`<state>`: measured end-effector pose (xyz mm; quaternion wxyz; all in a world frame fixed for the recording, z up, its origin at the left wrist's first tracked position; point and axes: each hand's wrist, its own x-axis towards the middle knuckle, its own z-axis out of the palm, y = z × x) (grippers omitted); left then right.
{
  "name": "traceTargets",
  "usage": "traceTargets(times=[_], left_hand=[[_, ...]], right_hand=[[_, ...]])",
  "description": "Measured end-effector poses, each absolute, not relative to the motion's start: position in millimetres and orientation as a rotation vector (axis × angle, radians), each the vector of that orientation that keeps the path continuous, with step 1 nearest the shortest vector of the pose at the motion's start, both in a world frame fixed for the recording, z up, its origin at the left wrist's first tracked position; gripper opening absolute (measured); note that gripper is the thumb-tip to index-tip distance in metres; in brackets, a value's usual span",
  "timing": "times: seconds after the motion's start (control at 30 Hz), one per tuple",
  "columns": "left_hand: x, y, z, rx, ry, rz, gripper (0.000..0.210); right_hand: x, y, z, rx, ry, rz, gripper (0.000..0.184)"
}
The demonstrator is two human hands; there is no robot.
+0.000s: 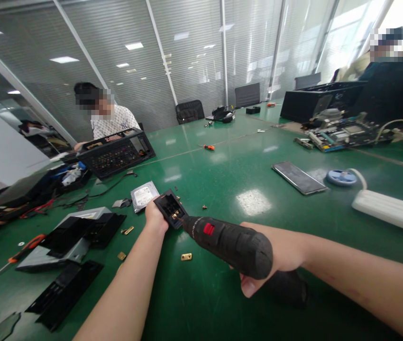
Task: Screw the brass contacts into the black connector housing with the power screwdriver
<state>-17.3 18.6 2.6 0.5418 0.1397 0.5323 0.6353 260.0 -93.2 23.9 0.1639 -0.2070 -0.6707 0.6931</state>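
Holding the case (166, 201) over the desk (223, 166), near left, with left fingers (151, 213); gripping the drill (230, 241) with right fingers (248, 287); apparently working at brass (175, 215) inside, likely needing steady alignment next.

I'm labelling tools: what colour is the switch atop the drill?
Red; the switch shows best in the head view.

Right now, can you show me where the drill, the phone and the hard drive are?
Drill (228, 241): head view, middle of its black body.
Phone (298, 178): head view, middle of its upward face.
Hard drive (144, 195): head view, on its pale label.
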Motion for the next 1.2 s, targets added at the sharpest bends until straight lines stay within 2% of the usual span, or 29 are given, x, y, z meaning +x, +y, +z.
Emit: traceTargets(times=[0.23, 0.57, 0.97, 1.2], left_hand=[[-16.5, 16.5, 3.4, 0.343, 1.256, 1.502, 0.017], [-18.2, 18.9, -0.2, 0.311, 1.244, 1.495, 0.018], [-17.2, 17.8, 1.6, 0.313, 1.234, 1.492, 0.017], [-17.4, 18.1, -0.3, 0.323, 1.252, 1.505, 0.018]], right_hand=[[259.1, -91.2, 14.3, -0.707, -1.914, 2.028, 0.059], [258.3, -94.2, 17.0, -0.682, -1.892, 2.042, 0.053], [260.6, -95.5, 27.9, -0.684, -1.937, 2.009, 0.054], [259.1, -95.8, 18.3, -0.702, -1.877, 2.005, 0.056]])
